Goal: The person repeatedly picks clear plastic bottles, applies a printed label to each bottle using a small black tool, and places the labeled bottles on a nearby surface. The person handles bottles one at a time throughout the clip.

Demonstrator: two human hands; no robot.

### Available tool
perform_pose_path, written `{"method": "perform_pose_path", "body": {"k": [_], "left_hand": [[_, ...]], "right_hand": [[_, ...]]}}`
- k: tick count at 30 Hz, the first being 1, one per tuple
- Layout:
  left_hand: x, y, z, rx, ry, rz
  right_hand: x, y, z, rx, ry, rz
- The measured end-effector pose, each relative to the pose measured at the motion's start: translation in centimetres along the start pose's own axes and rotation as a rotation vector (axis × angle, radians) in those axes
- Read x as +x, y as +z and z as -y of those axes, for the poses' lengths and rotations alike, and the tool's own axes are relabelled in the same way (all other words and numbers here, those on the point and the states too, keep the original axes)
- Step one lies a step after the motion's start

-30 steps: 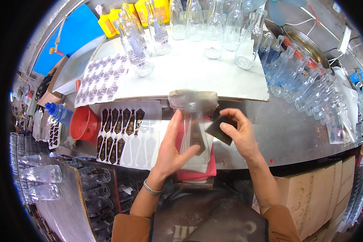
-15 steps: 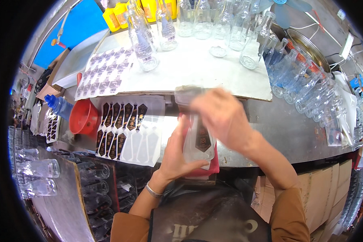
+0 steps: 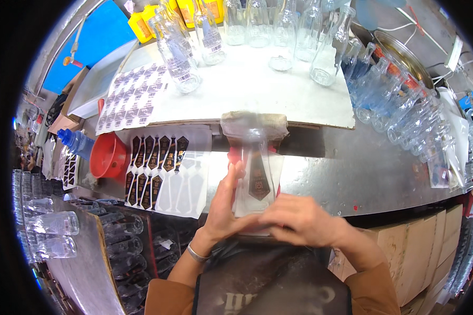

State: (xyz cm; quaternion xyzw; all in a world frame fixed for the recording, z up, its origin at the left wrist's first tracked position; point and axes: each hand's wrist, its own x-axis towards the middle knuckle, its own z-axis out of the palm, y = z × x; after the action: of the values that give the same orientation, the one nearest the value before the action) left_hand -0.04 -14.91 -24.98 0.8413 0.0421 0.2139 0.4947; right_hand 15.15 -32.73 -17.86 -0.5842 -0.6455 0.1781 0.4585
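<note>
A clear glass bottle (image 3: pixel 247 178) lies in front of me, its base toward me and its neck on a cloth-wrapped rest (image 3: pixel 276 126). A dark necktie-shaped label (image 3: pixel 258 181) is on its upper side. My left hand (image 3: pixel 226 210) grips the bottle along its left side, with the thumb across the base end. Close to the base's right corner, my right hand (image 3: pixel 299 220) is closed with curled fingers; whatever they hold, if anything, is hidden. Left of the bottle lies a sheet of dark necktie-shaped labels (image 3: pixel 152 170), with several bare spots on its right part.
Clear bottles (image 3: pixel 260 29) stand on the raised white board (image 3: pixel 236 89), beside a sheet of printed labels (image 3: pixel 131 100). More bottles (image 3: pixel 404 115) lie stacked at right. A red bucket (image 3: pixel 109 157) and blue bottle (image 3: pixel 74 140) sit left; cardboard boxes (image 3: pixel 404 252) are lower right.
My right hand has moved from over the bottle's neck down toward its base, uncovering the neck and rest. My left hand stays on the bottle.
</note>
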Motion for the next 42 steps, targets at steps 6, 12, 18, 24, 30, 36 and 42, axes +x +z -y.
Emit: {"method": "perform_pose_path", "body": {"k": [6, 12, 18, 24, 30, 36, 42], "left_hand": [[0.5, -1.3, -1.8, 0.042, -0.059, 0.06], [7.0, -0.5, 0.1, -0.705, -0.567, -0.117], [8.0, 1.5, -1.9, -0.665, -0.445, -0.165], [3.7, 0.9, -5.4, -0.464, -0.314, -0.221], [1.6, -0.4, -6.7, -0.317, -0.053, -0.187], [2.4, -4.8, -5.3, -0.448, 0.021, -0.252], [2.3, -7.1, -1.6, -0.397, -0.04, -0.518]], "right_hand": [[7.5, -5.2, -4.1, -0.326, 0.071, -0.492], [10.4, -6.4, -5.3, -0.522, 0.054, -0.576], [9.1, -8.0, -3.7, -0.086, 0.443, -0.426], [9.8, -6.1, 2.5, -0.152, 0.326, 0.012], [9.6, -4.6, 6.2, -0.241, 0.223, 0.008], [14.6, -6.6, 7.8, -0.191, 0.211, -0.26], [24.6, -9.3, 2.6, -0.384, 0.138, -0.338]]}}
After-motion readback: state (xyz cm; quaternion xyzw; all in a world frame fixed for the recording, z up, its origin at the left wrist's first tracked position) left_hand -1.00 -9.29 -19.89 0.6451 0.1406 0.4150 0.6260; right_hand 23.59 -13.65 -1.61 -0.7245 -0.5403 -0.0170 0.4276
